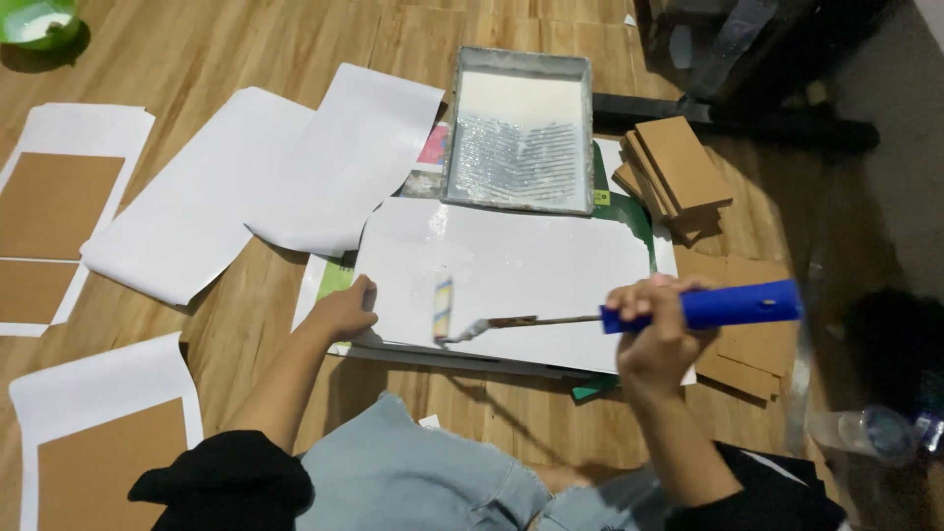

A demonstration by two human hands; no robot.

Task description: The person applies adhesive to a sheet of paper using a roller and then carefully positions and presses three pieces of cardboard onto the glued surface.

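Observation:
My right hand [657, 329] grips the blue handle of a small paint roller [733, 305]. Its metal arm reaches left and the narrow roller head [443, 307] rests on a white sheet [531, 270] that shines wet with white glue or paint. At the sheet's left edge my left hand [344, 310] presses down with curled fingers. Beyond the sheet stands a metal roller tray [519, 128] with white liquid pooled in its far end.
Loose white sheets [246, 187] lie on the wooden floor at the left, some with brown boards [54, 202] on them. Brown boards are stacked [678, 167] and spread at the right. A green bowl [34, 22] is far left, a clear plastic bottle [865, 431] near right.

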